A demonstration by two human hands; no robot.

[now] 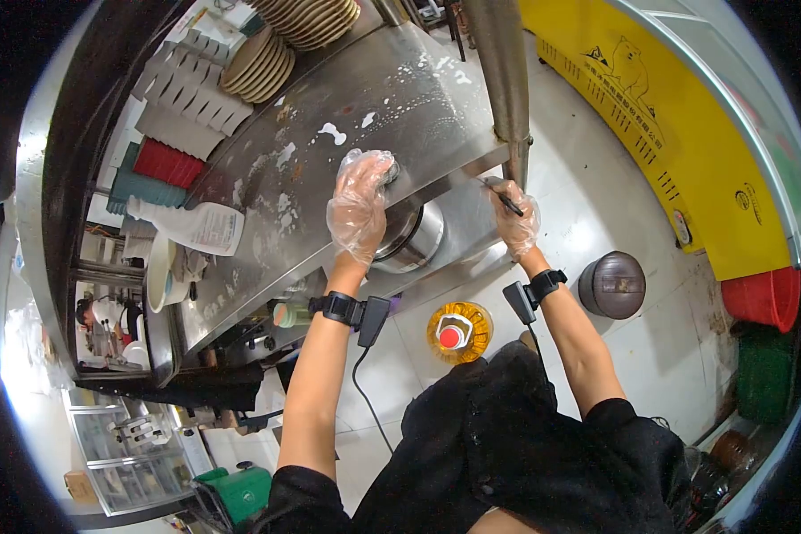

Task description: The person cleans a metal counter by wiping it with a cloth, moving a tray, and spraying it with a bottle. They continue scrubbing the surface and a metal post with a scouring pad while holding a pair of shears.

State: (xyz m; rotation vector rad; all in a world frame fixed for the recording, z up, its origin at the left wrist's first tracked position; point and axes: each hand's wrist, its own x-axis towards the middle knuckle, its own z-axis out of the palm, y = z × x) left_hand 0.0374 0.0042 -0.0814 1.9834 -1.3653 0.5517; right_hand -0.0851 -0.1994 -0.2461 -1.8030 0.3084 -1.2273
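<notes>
Nearest, a black garment (pixel 507 445) is seen, and beyond it an oil bottle (pixel 458 331) on the floor. The gloved left hand (pixel 358 209) is pressed on the steel worktop (pixel 311 116), its grip curled over a grey pad (pixel 390 169) at its far side. The right hand (pixel 516 222) is held at the worktop's right edge, its grip closed on a thin dark tool (pixel 500 196) slanted far-left. A steel pot (pixel 414 240) is tucked beneath. A spray bottle (pixel 196 227) lies well apart to the left.
</notes>
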